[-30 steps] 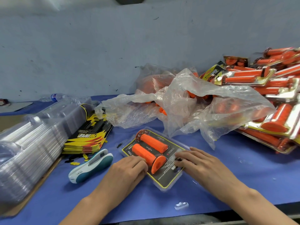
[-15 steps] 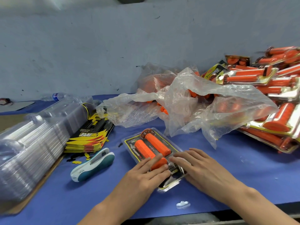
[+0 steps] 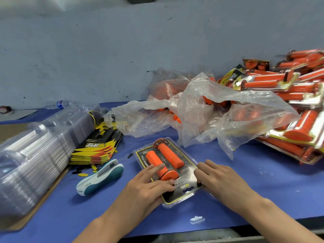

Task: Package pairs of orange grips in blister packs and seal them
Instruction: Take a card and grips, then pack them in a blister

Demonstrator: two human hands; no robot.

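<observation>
The blister pack (image 3: 185,188) lies near the front edge of the blue table (image 3: 263,172), with two orange grips (image 3: 169,155) on its card. The left hand (image 3: 145,188) lies flat over its near end, fingers straight, one on the left grip, hiding the card's near left corner. The right hand (image 3: 220,179) rests its fingers on the pack's right edge; its thumb is hidden, so whether it pinches or only presses I cannot tell. Behind, a crumpled clear bag (image 3: 219,109) blurs more grips. At the right edge, finished packs (image 3: 289,95) are cut off by the frame.
</observation>
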